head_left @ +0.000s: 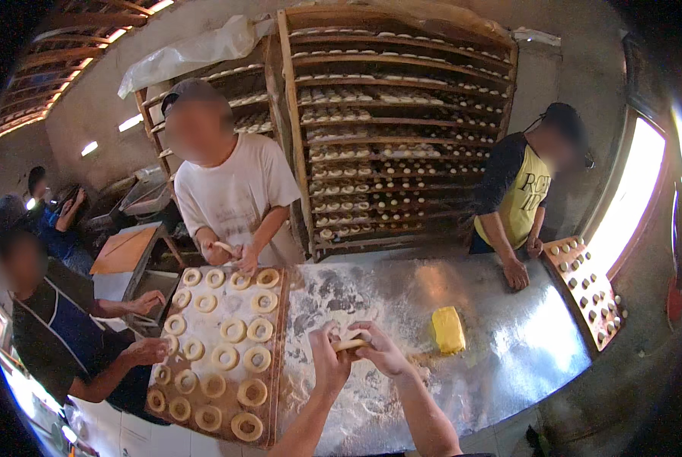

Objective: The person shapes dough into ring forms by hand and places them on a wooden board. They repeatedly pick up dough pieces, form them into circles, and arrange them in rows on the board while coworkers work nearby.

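Observation:
Over the floured metal table [482,381], my left hand [329,356] and my right hand [383,350] hold one pale dough ring [349,345] between them. The ring is tilted nearly edge-on, so its hole barely shows. Fingers of both hands curl round it from either side. To the left lies a wooden board [242,312] dusted with flour, bearing rows of raw dough rings [224,356]. A yellow block [448,330], which looks like butter or margarine, rests on the table to the right of my right hand.
Across the table, a person in a white shirt [234,202] handles another dough ring. A person at the left [67,327] reaches over the board. On the right, a person in a yellow-fronted shirt [527,190] stands by a tray of dough balls [584,293]. Tall dough-filled shelves [284,114] stand behind.

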The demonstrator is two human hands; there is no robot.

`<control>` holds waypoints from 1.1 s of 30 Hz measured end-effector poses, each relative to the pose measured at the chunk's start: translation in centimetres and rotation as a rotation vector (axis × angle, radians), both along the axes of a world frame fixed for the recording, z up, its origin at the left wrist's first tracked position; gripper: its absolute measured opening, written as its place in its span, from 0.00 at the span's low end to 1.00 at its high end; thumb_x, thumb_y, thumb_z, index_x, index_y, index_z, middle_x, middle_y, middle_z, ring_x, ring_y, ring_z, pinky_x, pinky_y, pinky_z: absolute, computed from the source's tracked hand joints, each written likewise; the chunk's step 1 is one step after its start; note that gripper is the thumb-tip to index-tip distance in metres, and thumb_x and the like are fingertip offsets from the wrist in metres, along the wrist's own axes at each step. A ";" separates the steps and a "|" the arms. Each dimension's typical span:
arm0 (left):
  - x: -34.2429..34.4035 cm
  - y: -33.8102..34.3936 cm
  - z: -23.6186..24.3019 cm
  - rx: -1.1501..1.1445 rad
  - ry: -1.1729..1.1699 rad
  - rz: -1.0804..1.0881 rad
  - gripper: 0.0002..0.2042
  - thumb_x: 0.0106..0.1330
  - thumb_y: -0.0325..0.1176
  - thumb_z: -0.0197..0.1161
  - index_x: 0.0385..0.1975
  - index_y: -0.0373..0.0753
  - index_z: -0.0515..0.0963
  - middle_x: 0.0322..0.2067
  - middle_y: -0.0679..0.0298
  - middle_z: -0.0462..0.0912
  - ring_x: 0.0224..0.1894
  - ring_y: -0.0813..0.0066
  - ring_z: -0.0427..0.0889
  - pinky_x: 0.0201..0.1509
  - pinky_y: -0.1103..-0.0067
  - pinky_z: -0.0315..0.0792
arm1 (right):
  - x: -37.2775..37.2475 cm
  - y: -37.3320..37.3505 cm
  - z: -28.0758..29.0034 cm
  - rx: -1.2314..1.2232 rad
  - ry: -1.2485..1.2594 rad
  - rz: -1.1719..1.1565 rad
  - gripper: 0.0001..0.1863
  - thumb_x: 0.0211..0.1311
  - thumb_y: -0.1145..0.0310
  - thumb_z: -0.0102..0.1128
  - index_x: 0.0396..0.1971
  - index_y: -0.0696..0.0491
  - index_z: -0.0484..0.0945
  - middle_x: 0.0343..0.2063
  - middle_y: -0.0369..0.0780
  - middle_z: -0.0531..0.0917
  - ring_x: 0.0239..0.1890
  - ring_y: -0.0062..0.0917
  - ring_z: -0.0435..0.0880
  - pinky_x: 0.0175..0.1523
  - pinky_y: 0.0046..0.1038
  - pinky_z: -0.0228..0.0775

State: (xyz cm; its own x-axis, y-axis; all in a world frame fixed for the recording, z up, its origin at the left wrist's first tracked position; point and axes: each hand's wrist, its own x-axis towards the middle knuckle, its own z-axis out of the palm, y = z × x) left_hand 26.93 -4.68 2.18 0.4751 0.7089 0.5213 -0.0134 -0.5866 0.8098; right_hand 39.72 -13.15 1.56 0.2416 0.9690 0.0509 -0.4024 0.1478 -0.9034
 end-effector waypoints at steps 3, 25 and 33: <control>-0.7 -0.8 -0.3 -0.621 -0.288 -0.376 0.23 0.61 0.27 0.59 0.59 0.40 0.67 0.35 0.63 0.75 0.42 0.72 0.77 0.48 0.76 0.73 | 0.3 -2.0 0.5 0.121 0.427 0.091 0.27 0.63 0.65 0.64 0.60 0.49 0.65 0.38 0.42 0.81 0.44 0.29 0.81 0.52 0.27 0.69; -9.5 3.5 -1.6 -0.405 0.111 0.044 0.15 0.75 0.44 0.50 0.41 0.38 0.77 0.26 0.49 0.83 0.28 0.49 0.85 0.29 0.62 0.75 | -10.2 6.4 -1.8 0.427 0.185 0.158 0.34 0.70 0.32 0.40 0.54 0.50 0.66 0.27 0.38 0.78 0.23 0.18 0.72 0.27 0.23 0.64; -17.0 11.4 -2.0 -0.142 0.161 0.156 0.21 0.78 0.50 0.39 0.52 0.44 0.75 0.23 0.49 0.82 0.28 0.42 0.82 0.31 0.54 0.75 | -17.3 15.7 -2.9 0.236 0.129 -0.032 0.38 0.69 0.30 0.38 0.56 0.51 0.66 0.34 0.39 0.76 0.35 0.24 0.74 0.41 0.27 0.67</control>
State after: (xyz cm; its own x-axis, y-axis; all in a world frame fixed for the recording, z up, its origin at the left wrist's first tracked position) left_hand 9.94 6.69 0.16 0.4230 0.8406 0.3382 0.2037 -0.4519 0.8685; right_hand 22.38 2.51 -1.29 0.2914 0.9257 0.2412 -0.5033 0.3628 -0.7843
